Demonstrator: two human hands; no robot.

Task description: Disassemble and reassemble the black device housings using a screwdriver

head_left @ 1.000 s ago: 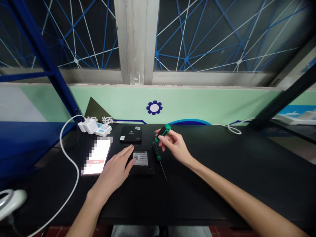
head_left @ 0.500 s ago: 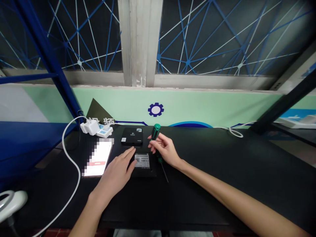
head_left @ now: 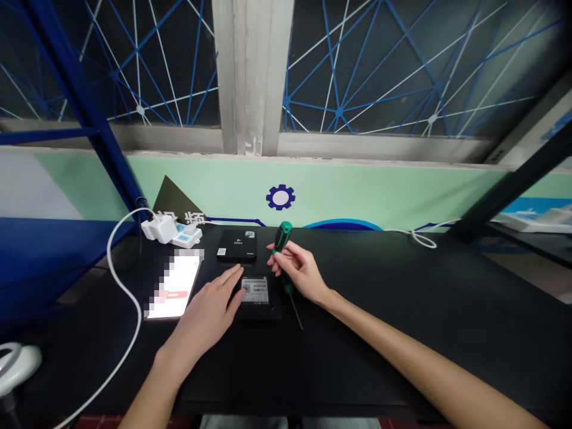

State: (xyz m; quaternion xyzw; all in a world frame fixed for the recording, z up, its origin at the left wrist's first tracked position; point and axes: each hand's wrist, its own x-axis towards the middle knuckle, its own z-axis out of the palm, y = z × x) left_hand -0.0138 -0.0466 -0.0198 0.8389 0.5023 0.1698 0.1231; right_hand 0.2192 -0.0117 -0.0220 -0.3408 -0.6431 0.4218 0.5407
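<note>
My right hand (head_left: pixel 300 268) pinches a green and black screwdriver (head_left: pixel 282 237), its handle standing nearly upright; the lower end is hidden by my fingers. Below that hand another green handle with a thin metal shaft (head_left: pixel 295 311) lies slanted on the table, partly covered. My left hand (head_left: pixel 212 305) rests flat with fingers stretched out over the left side of a flat black device (head_left: pixel 263 311). A white printed label (head_left: pixel 254 290) shows on that device. Just behind it is a black box (head_left: pixel 238 245) with small stickers.
Left of my left hand lies a phone (head_left: pixel 176 286) with a bright, partly pixelated screen. White plugs sit on a power strip (head_left: pixel 186 236) at the back left. A white cable (head_left: pixel 127 286) curves down the left side, near a white rounded object (head_left: pixel 20 366). Another cable (head_left: pixel 422 239) lies back right.
The view has shifted slightly. Both hands keep nearly the same pose, the left flat on the device and the right around the screwdriver.
</note>
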